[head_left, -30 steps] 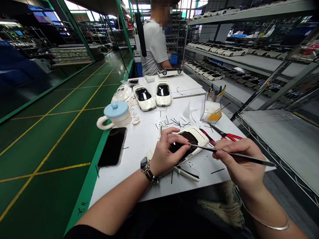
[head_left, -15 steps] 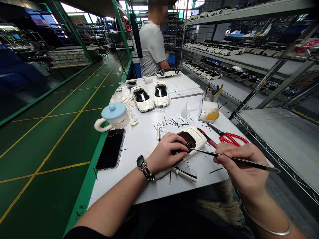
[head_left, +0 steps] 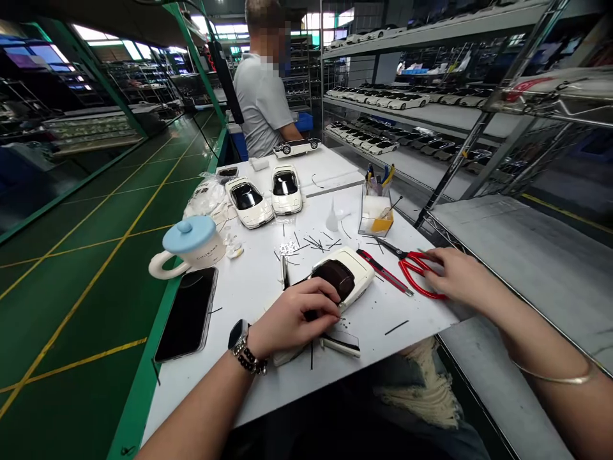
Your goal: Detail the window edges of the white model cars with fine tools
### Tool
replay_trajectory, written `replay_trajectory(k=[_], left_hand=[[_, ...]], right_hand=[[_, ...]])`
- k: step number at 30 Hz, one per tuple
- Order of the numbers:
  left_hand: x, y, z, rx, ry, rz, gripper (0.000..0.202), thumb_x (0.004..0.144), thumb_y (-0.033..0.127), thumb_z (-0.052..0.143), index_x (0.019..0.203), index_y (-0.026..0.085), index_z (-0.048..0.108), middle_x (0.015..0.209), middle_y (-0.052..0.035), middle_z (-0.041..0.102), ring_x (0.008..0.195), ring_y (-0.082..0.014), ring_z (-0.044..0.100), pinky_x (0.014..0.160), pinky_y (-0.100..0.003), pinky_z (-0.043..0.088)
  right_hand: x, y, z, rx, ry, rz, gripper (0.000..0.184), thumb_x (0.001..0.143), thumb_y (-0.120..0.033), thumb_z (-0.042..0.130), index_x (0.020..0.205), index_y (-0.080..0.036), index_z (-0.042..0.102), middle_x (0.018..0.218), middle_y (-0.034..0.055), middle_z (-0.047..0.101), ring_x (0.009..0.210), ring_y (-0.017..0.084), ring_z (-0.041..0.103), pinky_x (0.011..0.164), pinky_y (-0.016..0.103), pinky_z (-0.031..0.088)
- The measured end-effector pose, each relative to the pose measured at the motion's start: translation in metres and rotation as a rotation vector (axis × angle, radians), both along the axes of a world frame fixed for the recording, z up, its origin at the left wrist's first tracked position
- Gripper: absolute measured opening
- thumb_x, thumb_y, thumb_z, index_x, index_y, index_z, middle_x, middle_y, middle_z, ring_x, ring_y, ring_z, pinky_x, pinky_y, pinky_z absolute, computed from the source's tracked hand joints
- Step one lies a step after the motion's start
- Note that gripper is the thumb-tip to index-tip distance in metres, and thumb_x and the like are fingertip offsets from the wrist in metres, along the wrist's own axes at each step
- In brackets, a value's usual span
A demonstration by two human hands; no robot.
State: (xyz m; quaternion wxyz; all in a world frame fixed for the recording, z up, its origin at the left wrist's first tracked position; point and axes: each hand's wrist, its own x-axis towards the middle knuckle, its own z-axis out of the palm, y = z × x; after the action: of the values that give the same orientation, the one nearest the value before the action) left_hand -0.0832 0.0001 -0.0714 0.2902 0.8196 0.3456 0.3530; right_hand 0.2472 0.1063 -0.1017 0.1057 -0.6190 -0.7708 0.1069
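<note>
The left hand [head_left: 297,315] curls over the white toy car [head_left: 339,275] on the desk [head_left: 256,271], the right hand [head_left: 454,275] is at the red scissors [head_left: 403,257], both grips unclear; taking up a tool seems underway, calling for secure finger placement.

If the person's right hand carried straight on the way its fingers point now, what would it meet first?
Most likely the red-handled scissors with dark metal blades. The right hand is at their handle loops, though whether it touches them is hard to tell.

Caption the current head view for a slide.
Left hand at a white model car, right hand at red-handled scissors.
</note>
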Motion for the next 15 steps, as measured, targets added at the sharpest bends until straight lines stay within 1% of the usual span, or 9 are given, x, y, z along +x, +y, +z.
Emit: replay_trajectory(k=[2, 4, 6, 8, 11, 12, 13, 14, 15], left_hand=[[-0.001, 0.000, 0.000, -0.038, 0.010, 0.003, 0.009, 0.083, 0.015, 0.059, 0.082, 0.017, 0.068, 0.095, -0.0070, 0.062, 0.082, -0.0138, 0.061, 0.074, -0.026, 0.052], [-0.003, 0.000, 0.001, -0.080, 0.026, 0.008, 0.009, 0.083, 0.015, 0.060, 0.082, 0.017, 0.068, 0.095, -0.0066, 0.063, 0.081, -0.0135, 0.062, 0.073, -0.026, 0.052], [-0.004, 0.001, 0.001, -0.118, 0.031, 0.010, 0.008, 0.082, 0.016, 0.061, 0.081, 0.017, 0.068, 0.094, -0.0065, 0.064, 0.080, -0.0134, 0.062, 0.073, -0.026, 0.053], [-0.004, 0.001, 0.002, -0.155, 0.014, 0.005, 0.007, 0.082, 0.016, 0.061, 0.079, 0.016, 0.068, 0.092, -0.0067, 0.065, 0.080, -0.0136, 0.063, 0.071, -0.025, 0.053], [-0.005, 0.003, 0.002, -0.209, -0.026, -0.015, 0.007, 0.082, 0.016, 0.061, 0.078, 0.016, 0.067, 0.091, -0.0075, 0.067, 0.081, -0.0147, 0.065, 0.071, -0.025, 0.055], [-0.005, 0.003, 0.002, -0.227, -0.036, -0.023, 0.007, 0.082, 0.016, 0.061, 0.078, 0.016, 0.067, 0.092, -0.0078, 0.068, 0.082, -0.0151, 0.065, 0.071, -0.026, 0.055], [-0.005, 0.004, 0.002, -0.244, -0.042, -0.030, 0.006, 0.082, 0.015, 0.062, 0.078, 0.016, 0.067, 0.094, -0.0081, 0.068, 0.083, -0.0156, 0.066, 0.072, -0.026, 0.056], [-0.005, 0.004, 0.001, -0.259, -0.047, -0.033, 0.006, 0.081, 0.015, 0.062, 0.079, 0.016, 0.067, 0.095, -0.0084, 0.069, 0.084, -0.0159, 0.066, 0.073, -0.027, 0.056], [-0.005, 0.004, 0.001, -0.273, -0.048, -0.032, 0.006, 0.081, 0.015, 0.062, 0.079, 0.016, 0.068, 0.096, -0.0086, 0.069, 0.085, -0.0161, 0.066, 0.073, -0.026, 0.056]], right_hand=[[-0.004, 0.013, -0.010, -0.028, -0.035, 0.018, 0.029, 0.068, -0.020, 0.063, 0.095, -0.010, 0.060, 0.097, 0.0166, 0.060, 0.085, 0.030, 0.058, 0.072, 0.036, 0.043], [-0.010, 0.020, -0.014, -0.055, -0.044, 0.010, 0.021, 0.063, -0.020, 0.066, 0.080, -0.012, 0.058, 0.082, 0.0140, 0.059, 0.071, 0.027, 0.058, 0.060, 0.033, 0.041], [-0.011, 0.024, -0.012, -0.077, -0.010, -0.008, 0.019, 0.061, -0.022, 0.068, 0.069, -0.015, 0.053, 0.067, 0.0093, 0.054, 0.059, 0.022, 0.054, 0.051, 0.030, 0.036], [-0.005, 0.021, -0.006, -0.100, 0.076, -0.009, 0.021, 0.062, -0.024, 0.069, 0.065, -0.017, 0.050, 0.060, 0.0062, 0.050, 0.052, 0.017, 0.049, 0.047, 0.028, 0.033], [0.010, -0.001, 0.005, -0.161, 0.265, 0.025, 0.016, 0.073, -0.029, 0.062, 0.073, -0.017, 0.051, 0.063, 0.0055, 0.054, 0.051, 0.015, 0.050, 0.045, 0.025, 0.036], [0.014, -0.014, 0.007, -0.218, 0.359, 0.031, 0.015, 0.078, -0.032, 0.057, 0.079, -0.018, 0.052, 0.064, 0.0043, 0.055, 0.050, 0.014, 0.051, 0.043, 0.024, 0.037], [0.016, -0.029, 0.008, -0.282, 0.476, 0.020, 0.019, 0.086, -0.037, 0.047, 0.086, -0.019, 0.051, 0.063, 0.0025, 0.054, 0.047, 0.013, 0.050, 0.040, 0.022, 0.036], [0.018, -0.045, 0.009, -0.442, 0.729, -0.056, 0.026, 0.089, -0.045, 0.045, 0.091, -0.020, 0.050, 0.060, 0.0003, 0.051, 0.041, 0.012, 0.046, 0.034, 0.021, 0.031], [0.018, -0.061, 0.008, -0.596, 0.900, -0.094, 0.032, 0.089, -0.051, 0.043, 0.094, -0.021, 0.051, 0.054, -0.0028, 0.045, 0.035, 0.010, 0.039, 0.032, 0.019, 0.026]])
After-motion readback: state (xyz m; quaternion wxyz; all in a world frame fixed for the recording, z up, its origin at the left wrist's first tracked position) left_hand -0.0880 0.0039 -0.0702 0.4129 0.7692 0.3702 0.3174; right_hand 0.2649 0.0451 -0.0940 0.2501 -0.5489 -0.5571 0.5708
